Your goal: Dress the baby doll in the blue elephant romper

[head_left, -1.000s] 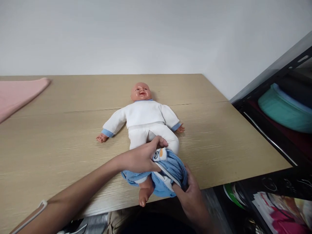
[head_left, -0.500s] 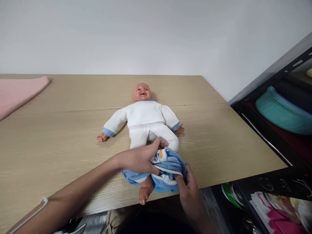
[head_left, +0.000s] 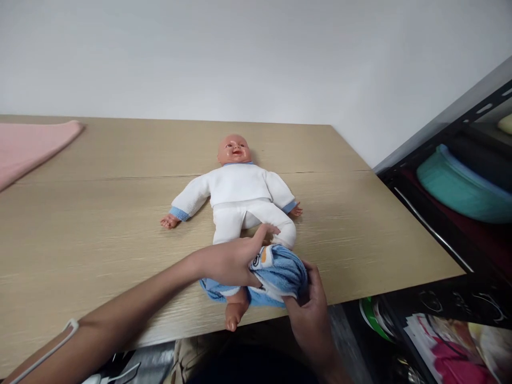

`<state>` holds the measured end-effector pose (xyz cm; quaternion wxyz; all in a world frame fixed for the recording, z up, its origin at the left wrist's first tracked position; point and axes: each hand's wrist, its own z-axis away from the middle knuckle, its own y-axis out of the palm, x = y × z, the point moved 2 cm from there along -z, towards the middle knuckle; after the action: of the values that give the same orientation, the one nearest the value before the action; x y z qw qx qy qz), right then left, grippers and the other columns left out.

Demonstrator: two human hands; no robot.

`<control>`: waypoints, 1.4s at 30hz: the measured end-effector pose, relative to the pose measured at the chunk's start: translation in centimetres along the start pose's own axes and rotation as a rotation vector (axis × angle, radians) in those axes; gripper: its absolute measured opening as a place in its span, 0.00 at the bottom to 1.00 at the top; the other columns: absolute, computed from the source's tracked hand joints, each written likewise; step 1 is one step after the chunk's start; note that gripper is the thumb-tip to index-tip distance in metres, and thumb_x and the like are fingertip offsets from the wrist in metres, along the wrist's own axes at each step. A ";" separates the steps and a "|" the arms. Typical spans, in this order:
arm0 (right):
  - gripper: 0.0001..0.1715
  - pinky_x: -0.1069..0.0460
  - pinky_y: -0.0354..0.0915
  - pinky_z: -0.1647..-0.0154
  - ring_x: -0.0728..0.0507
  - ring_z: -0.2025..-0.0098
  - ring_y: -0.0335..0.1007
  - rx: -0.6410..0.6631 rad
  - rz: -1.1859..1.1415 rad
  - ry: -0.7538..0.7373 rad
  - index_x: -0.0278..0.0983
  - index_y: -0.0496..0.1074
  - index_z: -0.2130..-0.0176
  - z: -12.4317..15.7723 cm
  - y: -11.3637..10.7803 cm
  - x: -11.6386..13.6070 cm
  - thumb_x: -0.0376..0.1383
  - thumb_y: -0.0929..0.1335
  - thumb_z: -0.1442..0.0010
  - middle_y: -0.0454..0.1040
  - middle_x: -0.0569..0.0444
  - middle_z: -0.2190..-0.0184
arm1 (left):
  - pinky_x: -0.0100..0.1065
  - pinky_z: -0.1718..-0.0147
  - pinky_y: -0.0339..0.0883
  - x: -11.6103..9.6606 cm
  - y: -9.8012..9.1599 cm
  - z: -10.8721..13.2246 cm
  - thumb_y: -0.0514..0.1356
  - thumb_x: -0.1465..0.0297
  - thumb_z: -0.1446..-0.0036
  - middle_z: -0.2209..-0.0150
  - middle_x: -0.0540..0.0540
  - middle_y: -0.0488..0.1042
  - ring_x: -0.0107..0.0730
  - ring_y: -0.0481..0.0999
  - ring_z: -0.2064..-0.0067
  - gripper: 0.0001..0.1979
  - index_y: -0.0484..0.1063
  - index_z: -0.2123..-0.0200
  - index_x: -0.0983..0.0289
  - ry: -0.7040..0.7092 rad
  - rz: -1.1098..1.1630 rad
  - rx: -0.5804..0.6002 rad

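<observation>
The blue pants [head_left: 286,272] are bunched around the lower end of the doll [head_left: 242,189], just below its white legs. One bare foot [head_left: 236,312] sticks out of them toward the near side; the other is out of sight, apparently covered by the gathered cloth and the hands. The left hand [head_left: 228,264] grips the pants from between the doll's legs, fingers and thumb on either side of a fold by a white patch with an orange spot; some fingertips are hidden. The right hand [head_left: 312,309] grasps the outer side of the same bundle, thumb toward the near edge and fingers wrapped behind. Holding it from both sides probably keeps the cloth gathered and the opening spread around the leg. The doll lies on its back with arms out, a pose that seems to keep it steady and leave its legs easy to reach. Beneath it is the wooden table [head_left: 100,224], its near edge close to the doll's foot. Well off to the left of the doll lies a pink cloth [head_left: 36,146]; beyond its head rises the wall [head_left: 200,58]. Well to its right, a teal basin [head_left: 464,186] sits on a dark shelf, presumably for storage.
</observation>
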<state>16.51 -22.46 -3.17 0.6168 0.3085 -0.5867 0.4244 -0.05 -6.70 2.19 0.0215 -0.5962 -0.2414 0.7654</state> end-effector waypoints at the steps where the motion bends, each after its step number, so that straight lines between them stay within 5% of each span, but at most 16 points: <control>1: 0.27 0.45 0.78 0.42 0.36 0.46 0.83 -0.004 -0.010 -0.020 0.41 0.71 0.43 -0.1 -0.1 -0.2 0.38 0.76 0.40 0.84 0.47 0.47 | 0.48 0.46 0.74 -0.2 -0.3 0.0 0.69 0.70 0.46 0.39 0.66 0.78 0.59 0.80 0.40 0.46 0.51 0.29 0.60 -0.007 0.009 0.001; 7: 0.21 0.46 0.77 0.46 0.37 0.49 0.82 0.021 -0.041 -0.100 0.41 0.71 0.46 -1.0 -0.4 -0.8 0.47 0.75 0.33 0.83 0.49 0.52 | 0.45 0.43 0.72 -0.7 -1.2 0.1 0.73 0.68 0.50 0.39 0.61 0.77 0.54 0.80 0.42 0.42 0.61 0.34 0.60 -0.006 -0.007 -0.025; 13: 0.11 0.47 0.72 0.49 0.40 0.55 0.77 0.012 -0.126 -0.102 0.42 0.74 0.51 -1.8 -0.5 -0.2 0.45 0.70 0.29 0.81 0.54 0.57 | 0.47 0.45 0.74 -0.4 -1.2 -0.1 0.75 0.57 0.47 0.43 0.59 0.80 0.57 0.81 0.44 0.39 0.68 0.36 0.61 -0.040 -0.026 -0.062; 22: 0.23 0.43 0.75 0.42 0.34 0.44 0.80 0.099 -0.362 0.161 0.44 0.77 0.48 -3.4 -0.5 1.3 0.53 0.75 0.36 0.84 0.51 0.47 | 0.48 0.35 0.72 -0.1 -1.7 -0.3 0.73 0.51 0.36 0.36 0.58 0.80 0.54 0.79 0.35 0.35 0.70 0.32 0.57 -0.004 0.140 -0.035; 31: 0.23 0.42 0.75 0.41 0.34 0.46 0.80 0.106 -0.278 0.137 0.43 0.79 0.51 -4.0 -0.3 1.7 0.53 0.77 0.40 0.85 0.52 0.54 | 0.49 0.34 0.71 -0.3 -0.5 -0.7 0.62 0.63 0.28 0.40 0.57 0.82 0.50 0.80 0.39 0.17 0.74 0.40 0.60 0.088 0.044 -0.198; 39: 0.19 0.41 0.78 0.51 0.35 0.59 0.79 0.172 -0.400 0.250 0.42 0.76 0.69 -4.4 0.2 1.9 0.53 0.77 0.43 0.82 0.53 0.68 | 0.43 0.42 0.74 -0.1 0.1 -0.8 0.62 0.66 0.32 0.47 0.53 0.83 0.46 0.82 0.46 0.14 0.75 0.45 0.60 0.070 0.036 -0.244; 42: 0.19 0.42 0.77 0.47 0.35 0.54 0.81 0.141 -0.360 0.246 0.42 0.79 0.62 -4.6 0.2 1.6 0.51 0.79 0.46 0.85 0.52 0.60 | 0.45 0.42 0.73 -0.1 0.3 -0.8 0.63 0.64 0.33 0.47 0.53 0.83 0.48 0.82 0.46 0.16 0.74 0.44 0.60 0.036 0.028 -0.258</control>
<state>18.40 -18.07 -2.14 0.7264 0.3966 -0.4114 0.3819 0.76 -6.72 2.06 -0.0616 -0.6112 -0.3288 0.7173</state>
